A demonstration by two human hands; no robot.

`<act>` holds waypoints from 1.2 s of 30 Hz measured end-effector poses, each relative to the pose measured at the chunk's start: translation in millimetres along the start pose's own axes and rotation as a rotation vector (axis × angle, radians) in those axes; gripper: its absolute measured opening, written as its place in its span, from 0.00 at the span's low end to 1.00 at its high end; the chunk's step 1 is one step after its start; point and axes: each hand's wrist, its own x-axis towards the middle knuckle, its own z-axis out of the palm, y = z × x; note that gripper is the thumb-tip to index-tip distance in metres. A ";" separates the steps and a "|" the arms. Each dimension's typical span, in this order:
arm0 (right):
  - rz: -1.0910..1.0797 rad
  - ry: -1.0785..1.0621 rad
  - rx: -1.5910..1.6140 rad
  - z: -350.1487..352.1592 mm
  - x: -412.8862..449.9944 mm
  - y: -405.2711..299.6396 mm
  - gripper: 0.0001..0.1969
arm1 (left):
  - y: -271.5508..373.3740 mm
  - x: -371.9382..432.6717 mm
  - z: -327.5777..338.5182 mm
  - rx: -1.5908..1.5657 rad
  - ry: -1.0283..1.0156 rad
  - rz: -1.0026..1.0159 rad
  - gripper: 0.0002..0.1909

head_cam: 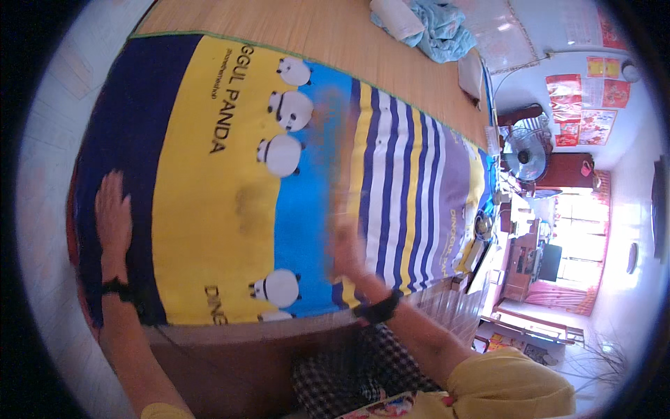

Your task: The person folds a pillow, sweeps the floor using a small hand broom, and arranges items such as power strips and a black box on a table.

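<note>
A panda-printed blanket (209, 209) with navy, yellow, blue and striped bands lies spread over a bed. Flat on its navy band, at the left, rests my left hand (114, 212), fingers extended and holding nothing. My right hand (348, 249), smeared by motion, is over the blue band near the stripes. It appears closed around a long brown thing (332, 125) with some bluish parts, perhaps a bed brush; blur hides its exact shape. Both wrists wear dark bands.
A woven sleeping mat (251, 21) shows beyond the blanket, with crumpled light-blue cloth (442, 31) on it. A wooden bed side (220, 356) runs along the near edge. An electric fan (525, 156) and a cluttered table stand at the right.
</note>
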 end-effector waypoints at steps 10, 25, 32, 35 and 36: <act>-0.374 -0.100 -0.510 85.9 51.6 -32.4 0.23 | -32.1 -8.6 40.4 0.064 0.023 -0.062 0.22; -0.975 -0.043 -0.307 217.5 99.5 -160.7 0.21 | -14.9 5.3 31.1 -0.017 -0.014 -0.064 0.23; -0.048 -0.005 -0.406 98.8 115.1 -148.1 0.21 | -36.9 -11.7 24.1 0.020 -0.022 -0.098 0.24; -0.116 0.473 -0.847 -72.5 176.3 -10.6 0.15 | -20.1 4.9 21.4 -0.008 -0.085 -0.105 0.24; -0.071 0.584 -1.286 -147.1 190.2 19.7 0.11 | -4.5 16.7 23.0 -0.041 -0.074 -0.087 0.24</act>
